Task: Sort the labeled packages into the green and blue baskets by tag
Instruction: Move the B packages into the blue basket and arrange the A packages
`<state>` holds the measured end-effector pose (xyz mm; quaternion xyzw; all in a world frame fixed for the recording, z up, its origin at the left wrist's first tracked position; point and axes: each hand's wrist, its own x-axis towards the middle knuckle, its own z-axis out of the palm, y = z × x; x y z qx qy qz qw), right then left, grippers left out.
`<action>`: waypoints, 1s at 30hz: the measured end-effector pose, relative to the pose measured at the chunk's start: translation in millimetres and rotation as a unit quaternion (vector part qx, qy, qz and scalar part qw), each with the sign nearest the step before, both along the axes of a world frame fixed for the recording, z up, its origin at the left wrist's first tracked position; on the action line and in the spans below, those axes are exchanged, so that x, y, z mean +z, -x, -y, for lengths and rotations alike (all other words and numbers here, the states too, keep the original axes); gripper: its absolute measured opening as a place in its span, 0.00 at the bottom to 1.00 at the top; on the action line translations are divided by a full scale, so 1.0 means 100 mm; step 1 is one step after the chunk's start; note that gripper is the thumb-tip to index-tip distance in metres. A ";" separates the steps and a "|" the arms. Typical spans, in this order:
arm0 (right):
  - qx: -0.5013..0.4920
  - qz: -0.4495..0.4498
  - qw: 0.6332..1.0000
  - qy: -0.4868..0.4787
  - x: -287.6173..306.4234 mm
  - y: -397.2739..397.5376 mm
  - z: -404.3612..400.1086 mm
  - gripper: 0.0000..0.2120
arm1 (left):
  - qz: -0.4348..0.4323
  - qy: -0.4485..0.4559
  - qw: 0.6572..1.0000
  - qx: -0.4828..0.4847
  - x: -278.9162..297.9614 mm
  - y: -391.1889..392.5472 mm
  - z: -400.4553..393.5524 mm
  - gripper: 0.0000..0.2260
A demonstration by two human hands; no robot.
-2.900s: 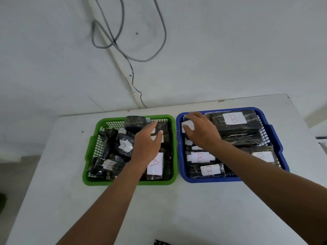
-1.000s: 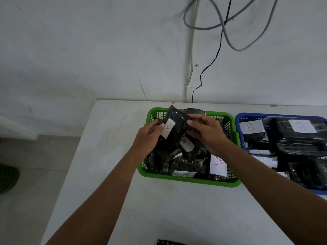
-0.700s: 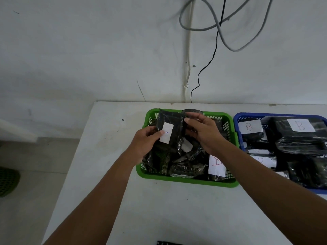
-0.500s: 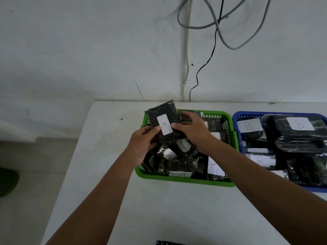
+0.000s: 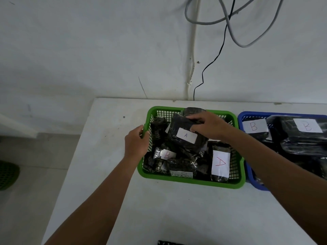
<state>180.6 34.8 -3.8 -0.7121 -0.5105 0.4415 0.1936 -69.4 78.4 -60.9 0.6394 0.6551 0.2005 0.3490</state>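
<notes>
The green basket [image 5: 191, 179] sits mid-table, full of dark packages with white tags. My right hand [image 5: 207, 126] grips a dark package tagged A [image 5: 184, 137] by its top right corner, low over the pile. My left hand [image 5: 136, 142] grips the green basket's left rim. Inside lie a package tagged B [image 5: 165, 154] at the left and a large one tagged A [image 5: 220, 163] at the right. The blue basket [image 5: 251, 175] stands to the right, holding packages tagged B [image 5: 254, 126], partly cut off by the frame.
The white table [image 5: 177, 209] ends at a left edge near my left arm, with floor beyond. A green mesh object [image 5: 7, 174] lies on the floor. Cables [image 5: 221, 41] hang on the wall behind. A dark item [image 5: 169, 242] peeks in at the table's front edge.
My left hand let go of the A package and moved to the green basket's left rim. My right hand lowered the package onto the pile.
</notes>
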 end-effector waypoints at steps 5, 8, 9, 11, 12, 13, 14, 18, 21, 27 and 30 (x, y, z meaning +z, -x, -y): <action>0.013 0.265 0.961 -0.075 0.03 0.09 0.05 0.24 | 0.043 -0.032 0.999 0.006 -0.08 0.00 0.05 0.12; 0.052 0.336 0.930 -0.137 0.06 0.32 0.02 0.19 | 0.049 -0.011 0.999 0.002 -0.07 0.05 0.03 0.13; 0.068 0.326 0.930 -0.159 0.06 0.40 0.01 0.16 | 0.055 0.000 0.998 0.001 -0.06 0.06 0.03 0.13; 0.117 0.255 0.942 -0.186 0.06 0.57 0.03 0.14 | 0.075 0.025 0.997 0.005 -0.04 0.11 0.03 0.13; 0.155 0.217 0.945 -0.187 0.04 0.64 0.05 0.14 | 0.087 0.035 0.996 0.008 -0.03 0.12 0.05 0.13; 0.199 0.186 0.945 -0.181 0.02 0.71 0.08 0.16 | 0.096 0.040 0.995 0.008 -0.02 0.14 0.07 0.13; 0.241 0.166 0.941 -0.170 -0.02 0.77 0.10 0.17 | 0.101 0.041 0.994 0.004 -0.02 0.16 0.09 0.15; 0.343 0.186 0.914 -0.108 -0.24 0.94 0.15 0.23 | 0.101 0.031 0.994 0.004 -0.04 0.24 0.20 0.19; 0.322 0.197 0.917 -0.130 -0.33 0.95 0.16 0.17 | 0.079 0.020 0.997 -0.005 -0.03 0.28 0.28 0.13; 0.051 -0.035 0.986 -0.153 -0.27 0.76 0.17 0.08 | 0.060 -0.046 0.997 -0.011 0.06 0.28 0.42 0.18; -0.132 -0.193 0.965 -0.116 -0.16 0.57 0.19 0.07 | 0.102 -0.085 0.990 -0.043 0.19 0.16 0.46 0.16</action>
